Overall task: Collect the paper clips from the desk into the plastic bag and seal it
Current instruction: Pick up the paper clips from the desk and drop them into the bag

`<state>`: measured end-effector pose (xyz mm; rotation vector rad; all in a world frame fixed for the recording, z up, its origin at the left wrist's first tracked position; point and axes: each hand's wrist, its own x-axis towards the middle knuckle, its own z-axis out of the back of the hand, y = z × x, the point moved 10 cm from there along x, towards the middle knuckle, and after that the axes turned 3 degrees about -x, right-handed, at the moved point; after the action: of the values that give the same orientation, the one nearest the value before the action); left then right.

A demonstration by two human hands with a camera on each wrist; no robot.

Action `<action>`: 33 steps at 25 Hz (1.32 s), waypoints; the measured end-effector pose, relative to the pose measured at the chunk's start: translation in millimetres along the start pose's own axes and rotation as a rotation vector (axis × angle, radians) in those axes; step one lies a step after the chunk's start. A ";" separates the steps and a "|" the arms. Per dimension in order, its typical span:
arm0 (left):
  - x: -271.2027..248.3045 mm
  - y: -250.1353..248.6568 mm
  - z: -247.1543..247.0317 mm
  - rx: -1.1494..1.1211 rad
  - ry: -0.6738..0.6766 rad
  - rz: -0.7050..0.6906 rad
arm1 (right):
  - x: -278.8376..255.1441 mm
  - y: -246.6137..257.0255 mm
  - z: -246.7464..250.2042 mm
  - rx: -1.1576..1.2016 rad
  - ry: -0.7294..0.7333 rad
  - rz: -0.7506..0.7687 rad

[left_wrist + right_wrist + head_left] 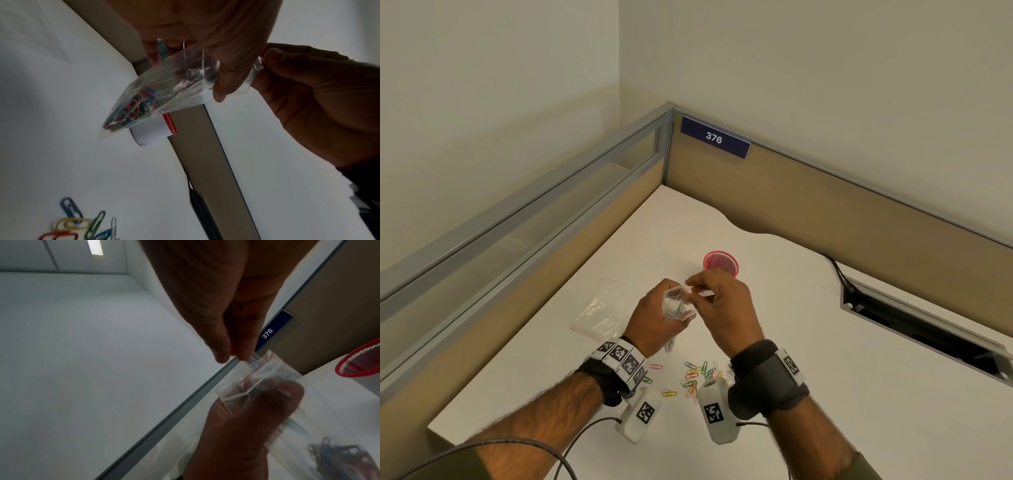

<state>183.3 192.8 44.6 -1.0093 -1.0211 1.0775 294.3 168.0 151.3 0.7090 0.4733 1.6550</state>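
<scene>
**Desk:** What is happening at cubicle 376?

**Photographer:** A person is holding a small clear plastic bag [677, 306] above the white counter [774, 308], between both hands. The left hand [654, 317] is gripping the bag from the side, fingers curled round it near the mouth. The right hand [722, 301] is pinching the bag's top edge between thumb and fingertips [242, 352], at the red-lined zip strip.

**Desk:** Where are the clips?

**Photographer:** A bunch of coloured paper clips [133, 105] is sitting in the bag's lower corner, which is hanging tilted below the left hand's thumb. More loose paper clips [697, 375] are lying scattered on the counter, nearer the person than the hands and between the two wrists.

**Desk:** Is the bag sealed?

**Photographer:** The mouth is looking parted in the head view, with the right hand's fingers at its rim; whether any part of the strip is pressed closed, I cannot tell.

**Desk:** Anything else in frame?

**Photographer:** A second clear zip bag [601, 313] is lying flat on the counter, left of the left hand. A red mesh cup [720, 262] is standing just beyond the right hand. A blue sign reading 376 [715, 137] is hanging on the partition, and a cable slot [928, 335] is opening in the counter at right.
</scene>
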 end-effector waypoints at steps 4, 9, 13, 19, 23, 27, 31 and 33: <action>0.1 0.9 4.7 -0.002 -0.017 -0.006 | -6.6 -8.9 33.9 0.103 -0.174 -0.009; -3.5 7.8 9.8 -0.013 -0.026 0.013 | -31.8 -110.8 7.2 -0.090 -0.095 -0.234; -6.8 9.3 13.3 -0.020 -0.042 0.014 | -90.0 -188.0 -67.9 -0.390 0.269 -0.391; -3.6 10.7 14.4 -0.017 -0.058 0.020 | -114.5 -166.6 -112.7 -0.391 0.362 -0.254; -3.7 13.3 18.1 -0.035 -0.065 0.016 | -128.0 -199.3 -85.2 -0.260 0.302 -0.463; -4.9 17.9 18.1 -0.032 -0.071 0.031 | -135.2 -197.1 -94.1 -0.315 0.393 -0.543; -3.3 17.8 12.2 -0.040 -0.061 0.038 | -119.4 -173.2 -119.5 -0.343 0.406 -0.492; -1.9 17.6 12.4 -0.044 -0.056 0.037 | -111.5 -166.1 -126.3 -0.350 0.403 -0.463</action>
<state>167.5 195.7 30.1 -1.0421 -1.0789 1.1234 340.4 102.3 -71.3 -0.0059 0.5633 1.3826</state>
